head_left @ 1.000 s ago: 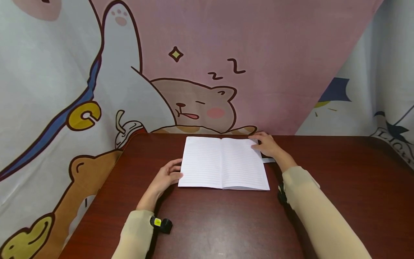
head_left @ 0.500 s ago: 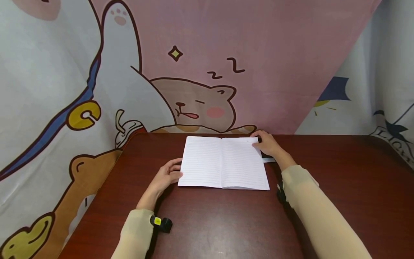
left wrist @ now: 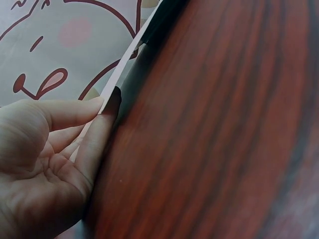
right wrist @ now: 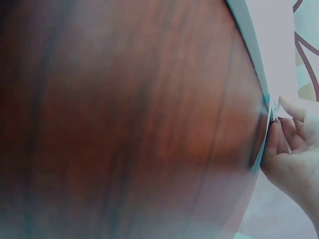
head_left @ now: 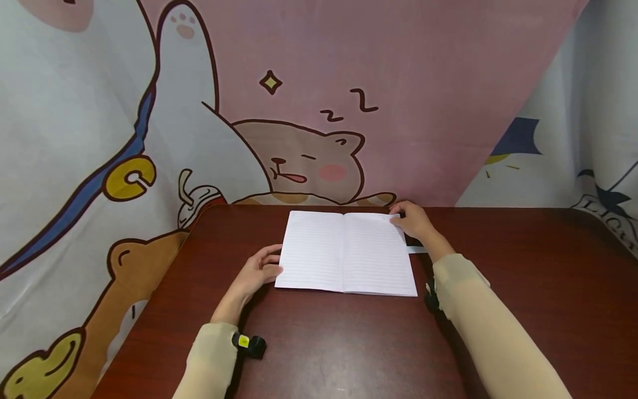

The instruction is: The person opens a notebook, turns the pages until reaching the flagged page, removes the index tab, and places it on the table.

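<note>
An open notebook (head_left: 344, 252) with white lined pages lies on the dark red-brown table. My left hand (head_left: 254, 274) pinches its left edge; the left wrist view shows the thumb on top of the notebook's edge (left wrist: 121, 67) and fingers underneath. At the far right corner, my right hand (head_left: 415, 223) holds the page edges between thumb and fingers. From the right wrist, that hand (right wrist: 296, 142) appears beside the white pages (right wrist: 271, 45), with fingertips at the corner. A pale strip (head_left: 417, 250) sticks out from the notebook's right side, under the right forearm.
The wooden table (head_left: 349, 343) stretches to both sides and toward me. Right behind its far edge hangs a cloth (head_left: 423, 100) printed with cartoon animals. Each wrist carries a small black camera, such as the left one (head_left: 255, 347).
The notebook has shifted very slightly right and toward me. Its right page, a little raised at the near edge before, now lies flatter. My right hand has moved slightly right; the left has barely moved.
</note>
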`<act>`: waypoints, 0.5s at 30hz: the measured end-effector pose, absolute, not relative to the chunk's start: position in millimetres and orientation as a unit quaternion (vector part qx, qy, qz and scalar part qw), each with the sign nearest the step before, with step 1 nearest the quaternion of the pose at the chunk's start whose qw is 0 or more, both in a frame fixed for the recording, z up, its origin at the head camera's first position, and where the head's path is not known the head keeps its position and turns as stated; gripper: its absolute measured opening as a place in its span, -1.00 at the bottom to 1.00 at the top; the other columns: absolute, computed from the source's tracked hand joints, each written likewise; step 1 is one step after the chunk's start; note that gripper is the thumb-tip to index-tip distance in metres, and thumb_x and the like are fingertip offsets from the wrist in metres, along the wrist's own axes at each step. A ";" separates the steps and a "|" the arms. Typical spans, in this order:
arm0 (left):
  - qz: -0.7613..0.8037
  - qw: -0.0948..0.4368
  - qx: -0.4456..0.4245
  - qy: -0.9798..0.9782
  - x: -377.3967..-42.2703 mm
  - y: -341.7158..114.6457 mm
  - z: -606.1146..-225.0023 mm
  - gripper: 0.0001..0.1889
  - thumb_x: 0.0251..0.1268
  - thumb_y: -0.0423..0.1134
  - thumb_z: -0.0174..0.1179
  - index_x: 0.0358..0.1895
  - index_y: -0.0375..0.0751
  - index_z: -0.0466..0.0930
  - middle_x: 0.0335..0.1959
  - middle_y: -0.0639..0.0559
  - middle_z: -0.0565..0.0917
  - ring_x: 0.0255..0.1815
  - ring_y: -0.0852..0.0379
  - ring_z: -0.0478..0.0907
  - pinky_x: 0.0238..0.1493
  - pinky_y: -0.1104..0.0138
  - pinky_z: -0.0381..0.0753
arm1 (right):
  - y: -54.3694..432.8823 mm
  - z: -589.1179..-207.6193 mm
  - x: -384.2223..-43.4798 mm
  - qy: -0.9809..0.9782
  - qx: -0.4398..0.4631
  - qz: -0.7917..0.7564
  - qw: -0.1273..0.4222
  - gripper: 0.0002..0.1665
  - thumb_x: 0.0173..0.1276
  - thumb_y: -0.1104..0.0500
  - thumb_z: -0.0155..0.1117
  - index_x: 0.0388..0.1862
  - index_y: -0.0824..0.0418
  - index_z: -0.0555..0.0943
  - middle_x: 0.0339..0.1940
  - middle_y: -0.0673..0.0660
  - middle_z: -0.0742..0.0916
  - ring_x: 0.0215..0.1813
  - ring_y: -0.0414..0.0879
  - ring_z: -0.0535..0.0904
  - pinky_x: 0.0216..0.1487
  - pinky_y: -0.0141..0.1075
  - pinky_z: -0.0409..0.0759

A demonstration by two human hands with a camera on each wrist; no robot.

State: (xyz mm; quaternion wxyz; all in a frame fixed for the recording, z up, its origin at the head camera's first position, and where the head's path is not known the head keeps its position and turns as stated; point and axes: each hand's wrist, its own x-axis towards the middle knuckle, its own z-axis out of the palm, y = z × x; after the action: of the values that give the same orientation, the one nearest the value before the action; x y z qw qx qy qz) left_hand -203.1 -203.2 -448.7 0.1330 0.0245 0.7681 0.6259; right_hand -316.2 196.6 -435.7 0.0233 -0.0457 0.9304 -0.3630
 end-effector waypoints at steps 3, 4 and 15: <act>0.625 0.132 0.025 0.769 -203.5 -203.1 -448.6 -0.39 0.38 -0.48 0.14 0.47 -0.25 0.26 0.18 -0.33 0.55 -0.13 0.27 0.64 -0.12 0.39 0.66 | 196.4 -434.3 -315.4 0.930 -0.038 -0.365 0.022 -0.74 0.47 0.24 0.18 0.02 0.39 0.57 0.29 0.36 0.56 0.37 0.28 0.38 0.42 0.11 0.31; 0.624 0.132 0.028 0.769 -203.5 -203.2 -448.3 -0.40 0.38 -0.47 0.14 0.47 -0.26 0.25 0.18 -0.34 0.55 -0.13 0.27 0.64 -0.12 0.39 0.66 | 196.5 -433.9 -315.1 0.930 -0.036 -0.365 0.021 -0.73 0.47 0.23 0.18 0.04 0.40 0.57 0.28 0.36 0.56 0.36 0.28 0.39 0.41 0.11 0.32; 0.625 0.129 0.017 0.770 -201.7 -201.7 -447.7 -0.39 0.37 -0.50 0.14 0.47 -0.19 0.27 0.20 -0.33 0.55 -0.12 0.26 0.65 -0.12 0.37 0.67 | 200.2 -433.4 -313.1 0.934 -0.035 -0.356 -0.003 -0.63 0.46 0.17 0.22 0.08 0.43 0.62 0.17 0.43 0.60 0.20 0.29 0.49 0.27 0.11 0.44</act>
State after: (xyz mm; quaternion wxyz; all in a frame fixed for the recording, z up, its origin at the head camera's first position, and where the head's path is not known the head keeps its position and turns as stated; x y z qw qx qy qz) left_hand -201.7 -201.7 -447.7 0.1292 0.0167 0.7696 0.6251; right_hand -313.1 200.2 -433.4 -0.0026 -0.0349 0.9338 -0.3561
